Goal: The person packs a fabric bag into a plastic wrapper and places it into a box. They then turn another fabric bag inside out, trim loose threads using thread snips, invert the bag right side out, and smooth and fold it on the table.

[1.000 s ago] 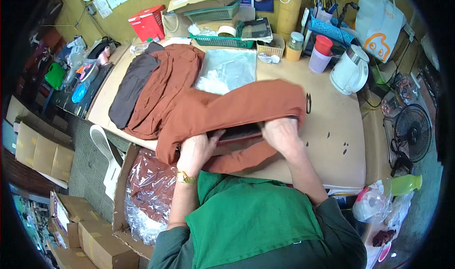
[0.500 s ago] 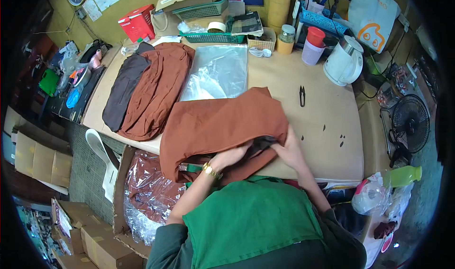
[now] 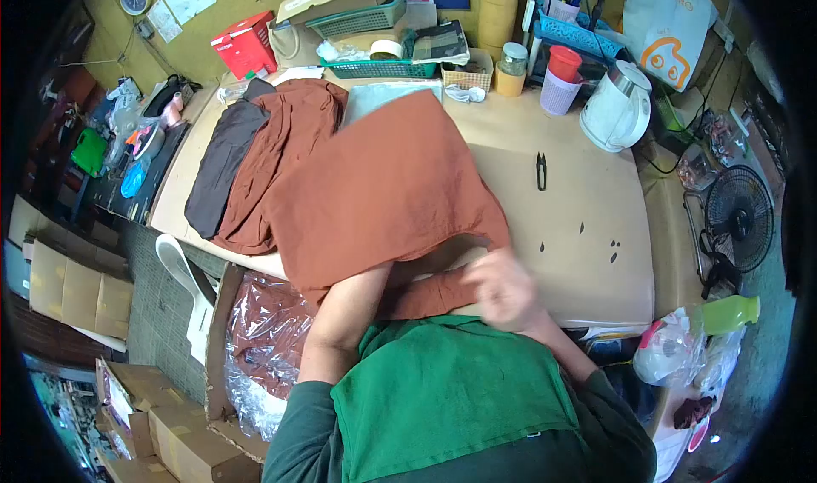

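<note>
A rust-brown fabric piece (image 3: 374,189), probably a garment, is lifted over the near part of the table, with its opening facing me. My left forearm (image 3: 340,313) reaches into that opening, and the cloth hides the left hand and its fingers. At the right end of the opening is my right hand (image 3: 504,291), close against the cloth edge. It looks curled, but motion blur hides whether it grips the fabric. Beyond the cloth lies a clear plastic bag (image 3: 391,96), mostly covered. A folded brown and dark grey garment (image 3: 281,160) rests on the left.
Black thread snips (image 3: 541,172) lie on the table (image 3: 587,236) to the right, near small dark scraps. A white kettle (image 3: 614,108), cups (image 3: 560,91) and green baskets (image 3: 379,68) stand along the back. A carton (image 3: 214,355) with plastic-wrapped brown cloth (image 3: 264,338) is below left.
The brown cloth has been raised and spread away from me, covering more of the plastic bag. My left hand has gone inside it. My right hand has moved slightly nearer to me.
</note>
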Demonstrator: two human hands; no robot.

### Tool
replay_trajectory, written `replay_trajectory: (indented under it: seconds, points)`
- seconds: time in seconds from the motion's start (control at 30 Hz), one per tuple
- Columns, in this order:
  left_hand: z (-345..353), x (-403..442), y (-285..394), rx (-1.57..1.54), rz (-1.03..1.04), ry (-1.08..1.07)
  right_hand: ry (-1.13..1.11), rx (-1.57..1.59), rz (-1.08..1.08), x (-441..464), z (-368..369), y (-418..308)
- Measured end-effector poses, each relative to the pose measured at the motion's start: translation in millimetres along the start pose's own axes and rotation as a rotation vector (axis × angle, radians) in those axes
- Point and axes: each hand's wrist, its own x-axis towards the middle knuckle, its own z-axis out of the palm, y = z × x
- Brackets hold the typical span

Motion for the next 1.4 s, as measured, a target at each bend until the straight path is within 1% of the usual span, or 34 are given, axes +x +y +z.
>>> replay_trajectory:
  seconds: [0.03, 0.07, 0.1, 0.17, 0.3, 0.37, 0.4, 0.43, 0.47, 0.5, 0.53, 0.57, 0.6, 0.67, 0.7, 0.73, 0.8, 0.83, 0.87, 0.9, 0.93, 0.97, 1.03, 1.07, 1.1, 1.13, 1.17, 1.2, 1.23, 1.27, 1.3, 1.33, 1.37, 1.4]
  points:
    - [2, 0, 1, 0.016, 0.009, -0.005, -0.125, 0.069, -0.001, 13, 18, -4]
    - [5, 1, 3, 0.031, 0.016, -0.011, -0.238, -0.076, -0.024, 22, 33, 7]
    - [8, 1, 4, 0.044, 0.025, -0.024, -0.230, -0.232, -0.011, 21, 51, 27]
    - [14, 0, 4, 0.067, 0.072, -0.025, -0.622, -0.425, 0.344, 18, 65, 63]
    - [51, -45, -12, 0.083, 0.391, 0.110, -0.677, -0.616, 0.394, -7, 77, 93]
    - [-46, -71, 71, -0.018, -0.010, -0.580, -0.248, -0.633, 0.316, -13, 68, 112]
    - [-43, -100, 57, 0.203, 0.206, -0.401, -0.335, -0.593, 0.458, -1, 50, 106]
    - [-50, -117, 40, 0.216, 0.182, -0.480, -0.423, -0.551, 0.603, 12, 29, 103]
    - [-75, -114, 27, 0.088, 0.166, -0.596, -0.862, -0.559, 0.670, -12, 31, 151]
    - [-100, -106, 19, -0.124, 0.265, -0.502, -0.867, -0.557, 0.672, -3, 24, 141]
    - [-132, -91, 31, -0.196, 0.127, -0.496, -0.897, -0.564, 0.701, 21, 9, 113]
    - [-157, -84, 44, -0.087, 0.088, -0.318, -0.924, -0.572, 0.726, 45, -3, 86]
    - [-168, -77, 50, -0.025, 0.181, -0.088, -0.777, -0.582, 0.741, 64, -4, 63]
    - [-198, -68, 87, 0.184, 0.123, 0.191, -0.324, -0.599, 0.523, 85, -8, 32]
    - [-204, -65, 97, 0.222, 0.085, 0.324, -0.321, -0.598, 0.523, 90, -13, 23]
    - [-203, -62, 93, 0.223, 0.088, 0.325, -0.010, -0.717, 0.228, 94, -17, 16]
    - [-187, -55, 74, 0.287, 0.173, 0.226, 0.055, -0.690, 0.119, 94, -17, 28]
    - [-161, -46, 54, 0.267, 0.039, 0.113, -0.237, -0.759, 0.123, 78, -19, 56]
    - [-136, -47, 42, 0.254, -0.029, -0.095, -0.741, -0.740, 0.396, 84, -16, 63]
    - [-120, -46, 37, 0.256, -0.040, -0.195, -1.233, -0.682, 0.667, 91, -13, 69]
    - [-104, -45, 31, 0.257, -0.051, -0.294, -1.098, -0.628, 0.695, 78, -4, 76]
    - [-93, -54, 31, 0.265, -0.021, -0.300, -0.976, -0.569, 0.721, 59, 4, 78]
    - [-93, -64, 50, 0.270, -0.111, -0.475, -0.936, -0.511, 0.780, 45, 9, 67]
    - [-88, -74, 44, 0.183, 0.026, -0.492, -0.781, -0.367, 0.585, 28, 6, 69]
    - [-87, -83, 38, 0.098, 0.163, -0.506, -0.846, -0.016, 0.454, 39, -9, 59]
    - [-93, -86, 28, -0.136, 0.359, -0.561, -0.886, 0.330, 0.312, 55, -28, 47]
    - [-142, -74, 58, -0.112, 0.231, -0.830, -0.877, 0.541, 0.358, 61, -47, 48]
    - [-152, -68, 50, -0.304, 0.217, -0.809, -0.860, 0.752, 0.402, 59, -67, 55]
    - [-163, -64, 37, -0.498, 0.199, -0.782, -0.648, 0.903, 0.496, 44, -80, 80]
    - [-166, -59, 23, -0.549, 0.096, -0.551, -0.428, 1.043, 0.585, 25, -86, 111]
    - [-164, -54, 6, -0.593, -0.006, -0.318, -0.220, 0.634, 0.767, 17, -90, 140]
    - [-154, -44, -15, -0.501, -0.041, -0.044, -0.009, 0.212, 0.911, 11, -89, 165]
    - [-141, -33, -39, -0.403, -0.073, 0.230, -0.007, 0.210, 0.907, -2, -79, 188]
    - [-124, -21, -67, -0.395, -0.087, 0.269, -0.114, -0.278, 0.939, -15, -66, 212]
